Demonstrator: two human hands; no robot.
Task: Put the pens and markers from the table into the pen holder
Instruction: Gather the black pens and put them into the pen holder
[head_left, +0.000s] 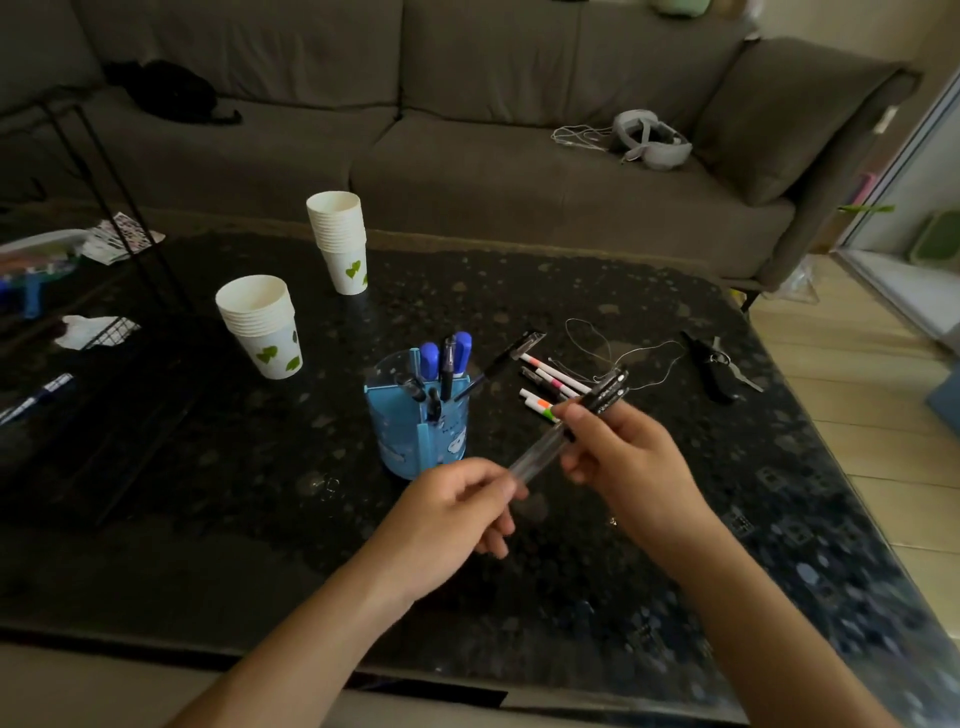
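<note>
A blue pen holder (410, 441) stands mid-table with several pens and blue-capped markers in it. Just in front and to its right, both hands hold a small bundle of pens with clear barrels and black caps (605, 392), slanting up to the right above the table. My right hand (618, 452) grips the bundle's middle. My left hand (457, 512) pinches its lower clear end. Several white markers with coloured bands (548, 382) lie on the table right of the holder, and a black pen (506, 358) leans on the holder's rim.
Two stacks of paper cups (265, 325) (340, 241) stand left and behind the holder. A thin wire (623, 353) and black pliers (714, 366) lie at the right. A black wire rack (104, 218) occupies the left. A grey sofa (467, 130) lies behind.
</note>
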